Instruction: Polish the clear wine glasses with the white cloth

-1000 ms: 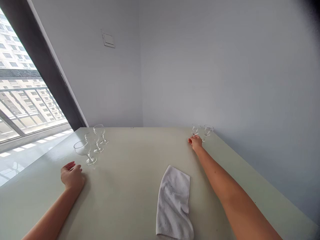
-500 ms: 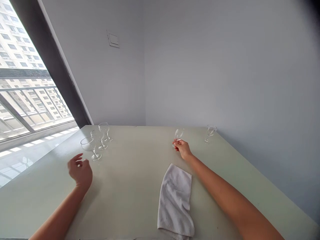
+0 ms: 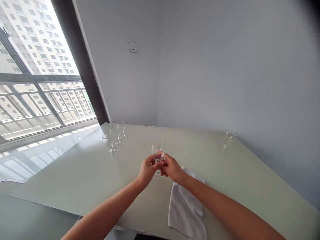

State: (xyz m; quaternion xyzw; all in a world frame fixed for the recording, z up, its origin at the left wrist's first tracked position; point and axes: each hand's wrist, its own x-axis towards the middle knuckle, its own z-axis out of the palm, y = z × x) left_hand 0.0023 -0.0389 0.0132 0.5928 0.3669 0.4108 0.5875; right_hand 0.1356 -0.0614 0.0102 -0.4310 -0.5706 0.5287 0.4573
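Observation:
A clear stemmed wine glass [image 3: 158, 146] is upright between my two hands, around the middle of the table. My left hand [image 3: 148, 166] closes on it from the left, near the base of the bowl. From the right, my right hand [image 3: 171, 166] grips it at the lower bowl and stem. The fingers of both hands meet there and partly cover the stem; the round foot shows below them. Under my right forearm lies a white cloth [image 3: 186, 211], partly hidden by that arm.
Three clear stemmed glasses [image 3: 113, 151] stand in a group at the table's back left. Another glass [image 3: 230, 135] stands near the far right edge. The pale table [image 3: 112, 186] meets grey walls [image 3: 212, 66] behind. A window [image 3: 45, 83] is at left.
My right hand has brought the glass left and nearer from the back right. My left hand has moved right from beside the left glasses and closed on it. The view has turned slightly left.

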